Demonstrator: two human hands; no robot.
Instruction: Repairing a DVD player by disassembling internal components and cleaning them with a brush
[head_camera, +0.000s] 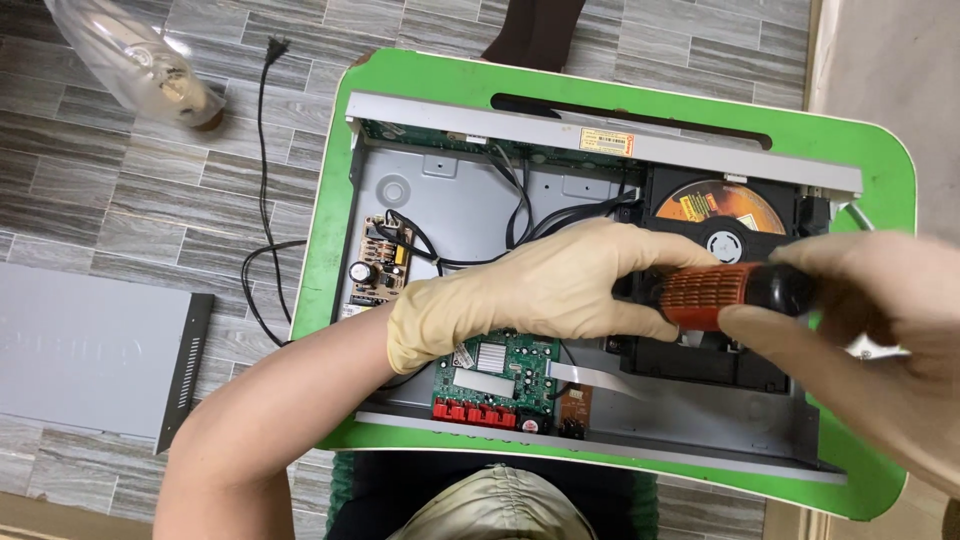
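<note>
An opened disc player (440, 195) lies on a green lap table (870, 160), its grey metal case bare inside. A black disc drive (745, 360) with an orange disc (700, 205) fills the right half. My left hand (540, 295), in a cream glove, reaches across the case and its fingers close on the shaft end of a screwdriver with a ribbed orange and black handle (725, 293). My right hand (880, 340), also gloved and blurred by closeness, grips that handle from the right, above the drive.
A green circuit board with red connectors (495, 385) sits at the case's near edge, a small power board (378, 262) at its left. The removed grey cover (90, 355) lies on the tiled floor, with a black power cord (262, 180) and a clear plastic bag (130, 60).
</note>
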